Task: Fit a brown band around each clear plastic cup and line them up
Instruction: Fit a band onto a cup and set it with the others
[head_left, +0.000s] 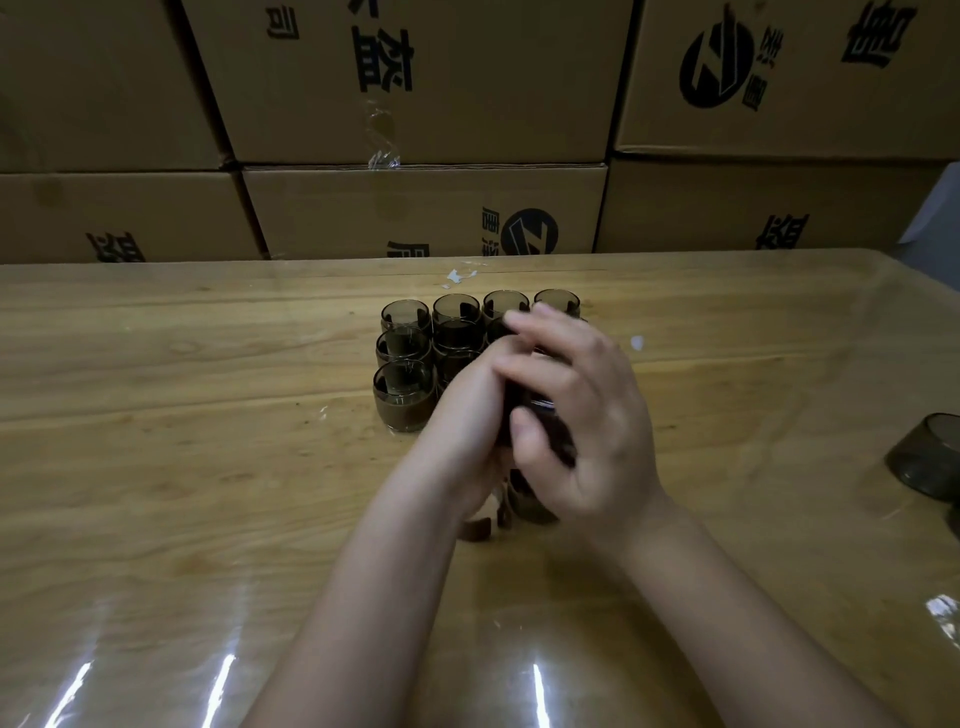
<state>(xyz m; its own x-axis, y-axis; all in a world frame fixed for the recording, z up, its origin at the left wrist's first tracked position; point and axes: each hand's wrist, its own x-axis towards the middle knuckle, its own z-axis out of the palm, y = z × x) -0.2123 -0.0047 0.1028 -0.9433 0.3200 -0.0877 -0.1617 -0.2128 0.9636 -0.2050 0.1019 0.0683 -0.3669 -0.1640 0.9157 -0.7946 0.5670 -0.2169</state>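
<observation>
The banded cups stand in rows just beyond and left of the left hand. This hand and the right hand close together around one cup, which is mostly hidden, and a brown band trails below it. Placing the cup probably needs only a short forward-left reach. A spare cup lies well apart at the right.

About ten cups (several hidden)
</observation>
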